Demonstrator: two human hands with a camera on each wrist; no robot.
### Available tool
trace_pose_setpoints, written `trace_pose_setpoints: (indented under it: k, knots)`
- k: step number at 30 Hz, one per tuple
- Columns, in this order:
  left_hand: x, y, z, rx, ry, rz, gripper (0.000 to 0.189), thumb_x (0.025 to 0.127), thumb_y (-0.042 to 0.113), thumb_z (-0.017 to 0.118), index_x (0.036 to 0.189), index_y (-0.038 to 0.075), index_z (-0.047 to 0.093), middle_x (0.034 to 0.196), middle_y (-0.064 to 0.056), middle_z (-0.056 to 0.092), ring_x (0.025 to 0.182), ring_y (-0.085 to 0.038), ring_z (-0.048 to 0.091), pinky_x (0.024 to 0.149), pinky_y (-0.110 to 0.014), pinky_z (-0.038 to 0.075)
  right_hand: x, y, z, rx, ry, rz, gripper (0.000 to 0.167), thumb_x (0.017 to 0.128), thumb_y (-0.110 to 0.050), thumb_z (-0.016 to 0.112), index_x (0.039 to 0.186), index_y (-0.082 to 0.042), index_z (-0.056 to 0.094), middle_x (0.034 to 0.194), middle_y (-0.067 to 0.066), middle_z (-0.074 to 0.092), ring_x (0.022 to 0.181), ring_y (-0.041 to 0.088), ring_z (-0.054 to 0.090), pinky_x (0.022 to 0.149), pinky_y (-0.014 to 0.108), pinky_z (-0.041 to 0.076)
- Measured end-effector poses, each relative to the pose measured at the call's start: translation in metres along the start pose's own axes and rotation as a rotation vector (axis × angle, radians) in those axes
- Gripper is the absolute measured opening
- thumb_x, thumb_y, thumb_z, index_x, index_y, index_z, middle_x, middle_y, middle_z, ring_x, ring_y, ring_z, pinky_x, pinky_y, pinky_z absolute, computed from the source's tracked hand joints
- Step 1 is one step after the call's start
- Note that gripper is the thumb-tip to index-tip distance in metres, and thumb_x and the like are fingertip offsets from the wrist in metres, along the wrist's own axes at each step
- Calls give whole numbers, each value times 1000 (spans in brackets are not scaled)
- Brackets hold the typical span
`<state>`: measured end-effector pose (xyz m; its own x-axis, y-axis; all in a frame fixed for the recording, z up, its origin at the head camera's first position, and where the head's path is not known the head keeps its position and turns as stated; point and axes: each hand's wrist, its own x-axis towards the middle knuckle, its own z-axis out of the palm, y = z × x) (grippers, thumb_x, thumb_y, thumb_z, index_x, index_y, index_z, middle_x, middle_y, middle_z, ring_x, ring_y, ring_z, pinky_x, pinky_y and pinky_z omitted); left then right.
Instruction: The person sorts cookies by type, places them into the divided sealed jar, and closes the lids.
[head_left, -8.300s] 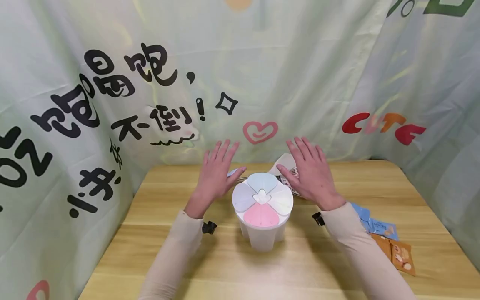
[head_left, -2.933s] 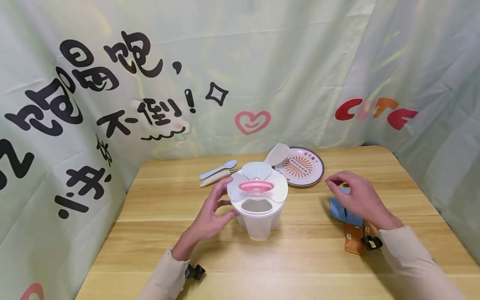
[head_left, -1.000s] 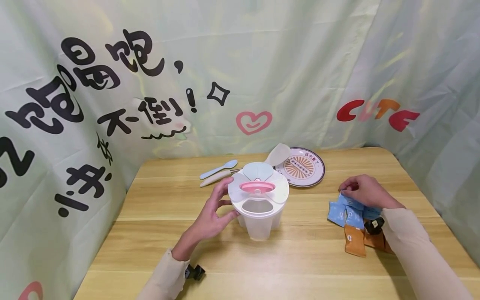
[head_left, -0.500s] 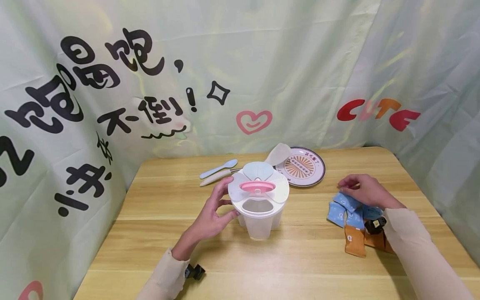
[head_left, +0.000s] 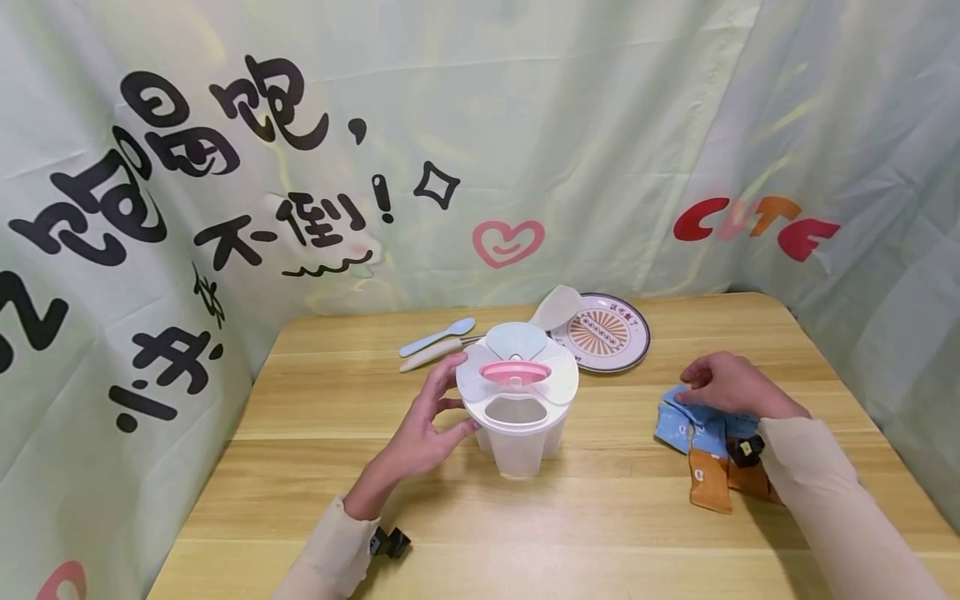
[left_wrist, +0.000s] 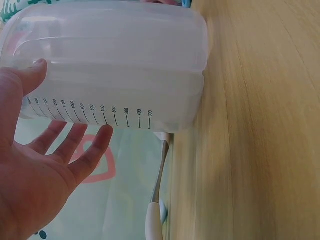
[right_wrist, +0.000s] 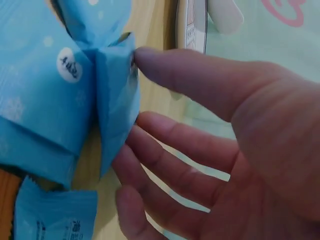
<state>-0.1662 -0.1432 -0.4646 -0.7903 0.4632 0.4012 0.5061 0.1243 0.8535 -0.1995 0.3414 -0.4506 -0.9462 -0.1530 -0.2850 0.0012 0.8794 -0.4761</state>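
Head view: we list one translucent container [head_left: 519, 446], upright on the table [head_left: 330, 500], its pale petal lid [head_left: 557, 385] fitted with a pink flap [head_left: 515, 373], raised behind an oval opening. Left hand [head_left: 420, 433]: thumb and fingers curled partway round the container's side. Right hand [head_left: 735, 385]: thumb and fingers hooked at the lifted end of a blue packet [head_left: 701, 412], well to the right of the container. Beneath and beside it we count further blue packets [head_left: 672, 427], with orange packets [head_left: 709, 483] nearer the wearer. Behind the container: a round printed plate [head_left: 636, 340], a white utensil head [head_left: 558, 308] over its edge, a pale handle [head_left: 431, 357] and a light-blue spoon [head_left: 437, 337].

Left wrist view: we note a printed measuring scale [left_wrist: 90, 113] on the container; thumb on one face, spread fingertips along another.

Right wrist view: we record the thumb tip on the blue packet's edge, fingertips against its side, a gap between them. An adjoining packet bears a white oval label [right_wrist: 69, 65].
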Motion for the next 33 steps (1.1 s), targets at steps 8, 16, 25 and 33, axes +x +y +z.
trace_pose_setpoints:
  k: [8, 16, 25, 33]
  knots:
    - [1, -1, 0, -1, 0, 3, 89, 95, -6, 78, 168, 17, 31, 171, -12, 43, 143, -30, 56, 105, -40, 63, 0, -7, 0, 32, -13, 26, 48, 95, -18, 85, 127, 14, 68, 108, 27, 74, 90, 30, 65, 83, 47, 64]
    - [1, 0, 0, -3, 2, 3, 88, 96, -5, 78, 168, 16, 32, 170, -13, 43, 142, -30, 57, 104, -41, 63, 0, -9, 0, 43, 4, -10, 40, 94, -15, 85, 122, 10, 72, 103, 22, 73, 89, 28, 64, 78, 41, 61]
    - [1, -1, 0, -1, 3, 7, 90, 94, -7, 78, 168, 15, 31, 170, -14, 43, 142, -32, 57, 104, -39, 63, -4, -17, -3, 125, 67, -60, 34, 99, -14, 80, 127, 3, 73, 106, 14, 72, 94, 27, 62, 71, 27, 56]
    - [1, 0, 2, 3, 12, 12, 91, 94, -7, 79, 168, 15, 31, 169, -14, 43, 142, -28, 57, 103, -39, 64, -10, -33, -2, 215, 168, -138, 38, 103, -20, 78, 136, -5, 71, 119, 13, 74, 110, 30, 65, 77, 16, 59]
